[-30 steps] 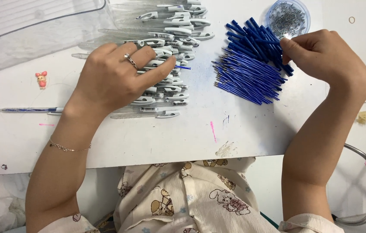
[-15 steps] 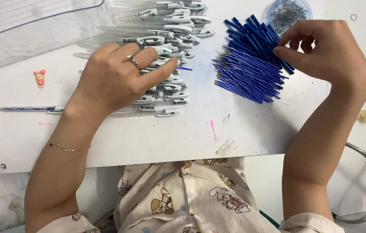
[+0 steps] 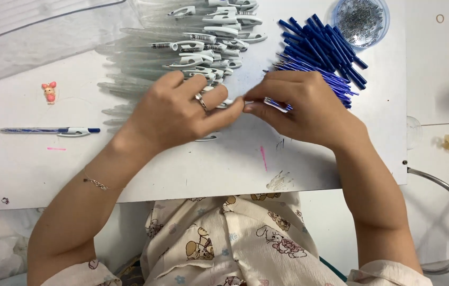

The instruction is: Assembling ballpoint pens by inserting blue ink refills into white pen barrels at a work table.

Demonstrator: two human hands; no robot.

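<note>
A thin blue pen refill (image 3: 276, 104) sits pinched between the thumb and fingertips of the right hand (image 3: 303, 108), its visible stretch poking out just under the fingers. The left hand (image 3: 179, 112) meets it fingertip to fingertip, thumb and forefinger closed on a clear plastic pen barrel with a white clip (image 3: 228, 102); most of that barrel is hidden beneath the palm. Just beyond the left hand lies the heap of matching clear barrels (image 3: 203, 45), and beyond the right hand the pile of blue refills (image 3: 322, 50). Farther out from the right hand stands a round clear tub of small metal springs (image 3: 361, 21). Well off to the left hand's outer side, a finished blue-and-white pen (image 3: 50, 130) lies on the white tabletop (image 3: 192, 169), with a small pink figurine (image 3: 50, 92) near it.
</note>
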